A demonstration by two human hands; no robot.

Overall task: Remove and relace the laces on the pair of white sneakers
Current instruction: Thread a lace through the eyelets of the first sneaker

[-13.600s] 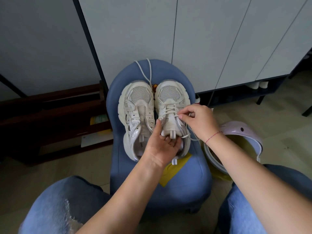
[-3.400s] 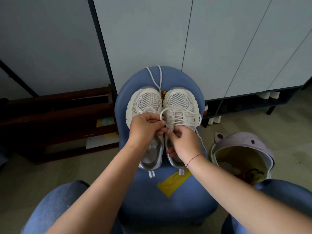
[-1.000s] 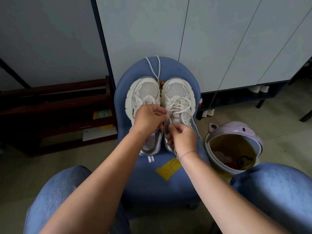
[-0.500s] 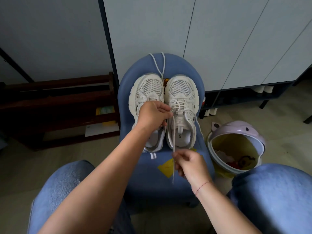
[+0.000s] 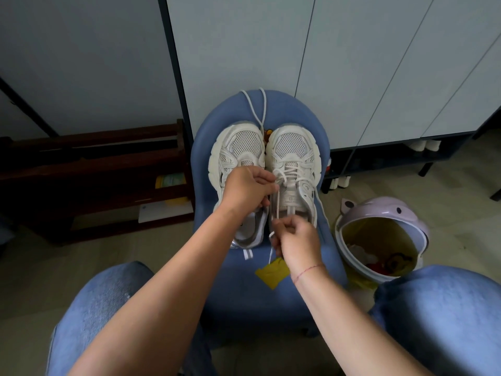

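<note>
Two white sneakers stand side by side, toes away from me, on a blue stool (image 5: pixel 287 289). The left sneaker (image 5: pixel 238 147) has no lace in its eyelets; a loose white lace (image 5: pixel 256 107) lies beyond its toe. The right sneaker (image 5: pixel 294 158) is partly laced with a white lace (image 5: pixel 291 176). My left hand (image 5: pixel 248 188) pinches that lace at the inner side of the right sneaker's eyelets. My right hand (image 5: pixel 294 240) grips the lace's free end just in front of the heel; the tip hangs below my fingers.
A lilac bin (image 5: pixel 379 240) with rubbish inside stands on the floor to the right of the stool. A dark wooden rack (image 5: pixel 95 169) is on the left. Grey cabinet doors (image 5: pixel 352 63) rise behind. My knees in blue jeans frame the bottom.
My right hand, which had pulled the lace end back toward me, has moved forward again to the heel of the right sneaker. My left hand stays at the eyelets.
</note>
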